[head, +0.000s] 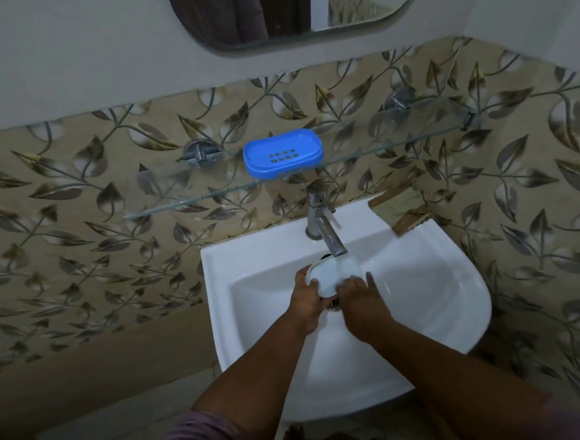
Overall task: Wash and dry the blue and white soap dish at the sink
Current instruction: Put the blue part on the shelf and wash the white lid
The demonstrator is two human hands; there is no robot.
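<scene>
White half of the soap dish getting rinsed, blue half parked on the shelf

Both hands are in the sink (458, 297) under the tap (327, 232): left hand (310, 302) is curled around the end of the white tray (333, 275), right hand (359, 297) lies fairly flat with fingers on its near edge, looks like rubbing it. Can't really tell if water's running. The blue tray (283, 153) sits on the glass shelf (191, 197) above, well apart. I'd say we're mid-wash; drying is left, and no towel in sight.

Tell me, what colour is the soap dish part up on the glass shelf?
Bright blue, with small drain slots; clearest in the head view.
</scene>
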